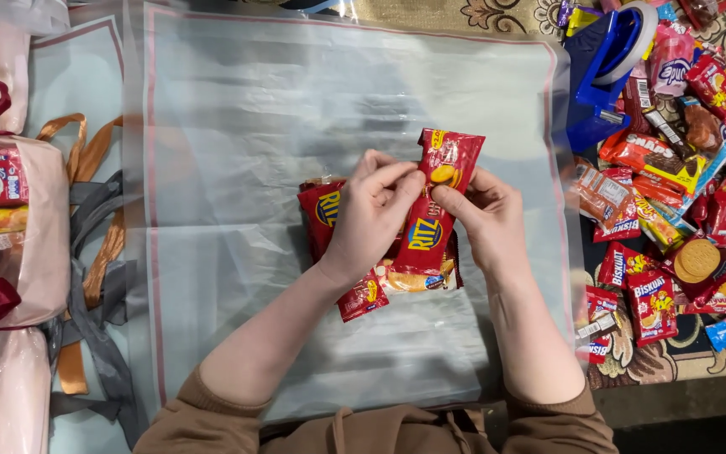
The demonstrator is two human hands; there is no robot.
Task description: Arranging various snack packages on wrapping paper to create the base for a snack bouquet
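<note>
My left hand (371, 214) and my right hand (485, 219) together pinch a long red cracker packet (433, 202), held upright over the middle of a clear plastic wrapping sheet (296, 109). Under the hands lies a small stack of snack packets (355, 277), mostly red, with a second red cracker packet showing at its left. Both sleeves are brown.
A heap of several wrapped biscuits and sweets (674, 210) covers the patterned carpet at the right, with a blue tape dispenser (607, 59) behind it. At the left lie orange and grey ribbons (94, 252) and wrapped gift bundles (6, 235) tied with dark red bows.
</note>
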